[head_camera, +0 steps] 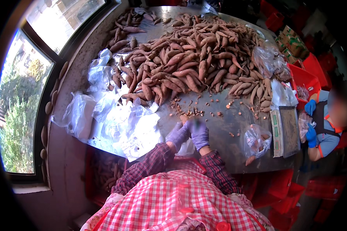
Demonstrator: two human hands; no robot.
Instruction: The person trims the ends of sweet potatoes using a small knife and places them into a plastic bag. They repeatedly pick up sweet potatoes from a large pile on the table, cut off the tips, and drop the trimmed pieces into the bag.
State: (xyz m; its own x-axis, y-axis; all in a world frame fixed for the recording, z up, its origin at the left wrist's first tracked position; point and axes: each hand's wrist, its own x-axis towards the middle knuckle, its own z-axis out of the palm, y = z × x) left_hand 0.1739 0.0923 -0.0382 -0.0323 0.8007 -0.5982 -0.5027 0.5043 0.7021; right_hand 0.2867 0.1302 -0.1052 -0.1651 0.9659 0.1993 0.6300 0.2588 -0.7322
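A large heap of sweet potatoes (188,57) covers the metal table (219,138). My left hand (178,134), in a purple striped glove, is closed around a sweet potato (184,118), whose end shows above the fingers. Close beside it is my right hand (198,134), also gloved; a blurred dark patch lies over its fingers, and I cannot tell what it holds. Cut sweet potato bits (192,111) are scattered just beyond both hands. Part of a clear plastic bag (187,147) shows below them.
White plastic bags (124,124) lie at the left. A bag of sweet potatoes (257,141) sits right, beside a scale (287,130). At the far right a co-worker in blue gloves (311,135) holds a bag. Red crates (273,184) stand below the table edge; a window (26,101) is left.
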